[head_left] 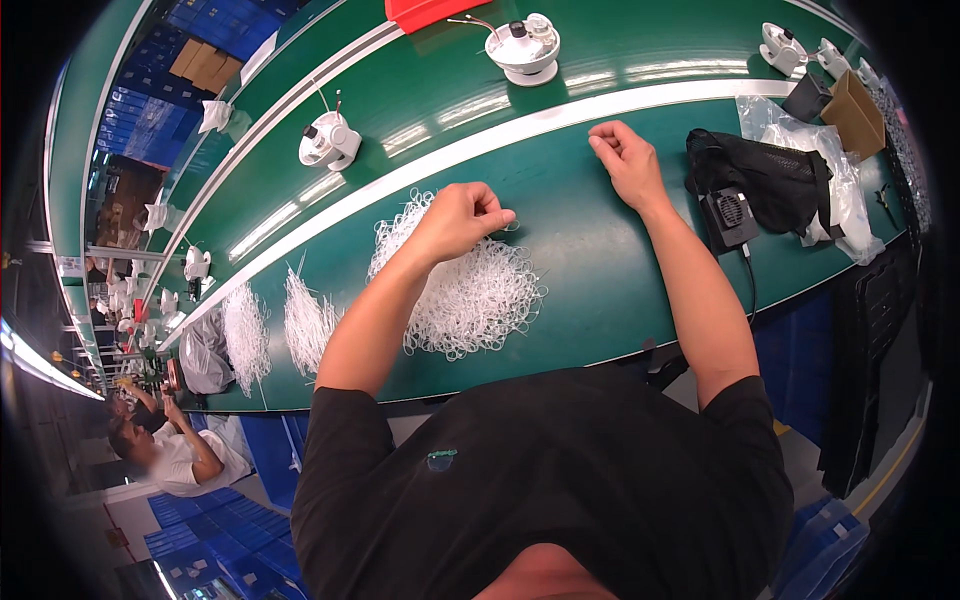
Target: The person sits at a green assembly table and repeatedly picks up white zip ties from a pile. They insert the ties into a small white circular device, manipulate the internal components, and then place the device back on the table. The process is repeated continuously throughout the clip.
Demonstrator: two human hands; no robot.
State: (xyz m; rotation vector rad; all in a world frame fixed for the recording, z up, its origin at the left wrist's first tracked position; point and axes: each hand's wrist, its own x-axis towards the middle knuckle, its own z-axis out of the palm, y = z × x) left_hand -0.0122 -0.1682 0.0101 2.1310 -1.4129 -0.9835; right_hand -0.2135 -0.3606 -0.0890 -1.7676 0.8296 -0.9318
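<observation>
My left hand [460, 223] is closed in a pinch above the right part of a large heap of thin white loops [475, 305], possibly cable ties or cord. Whatever it may pinch is too small to make out. To the right, my right hand [630, 168] hovers over the green table near the white rail, thumb and fingertips pressed together. Anything in those fingertips is hidden or too small to see. Two narrower piles of straighter white strands, a middle one [308, 325] and a left one [246, 335], lie left of the heap.
Beyond the white rail [540, 122], a green conveyor carries white round housings with black knobs, among them one [527, 50] at the top and another [330, 142]. A black bag [760, 180], a black box-shaped device [730, 218] and an open carton [855, 115] lie right. Co-workers [185, 455] sit far left.
</observation>
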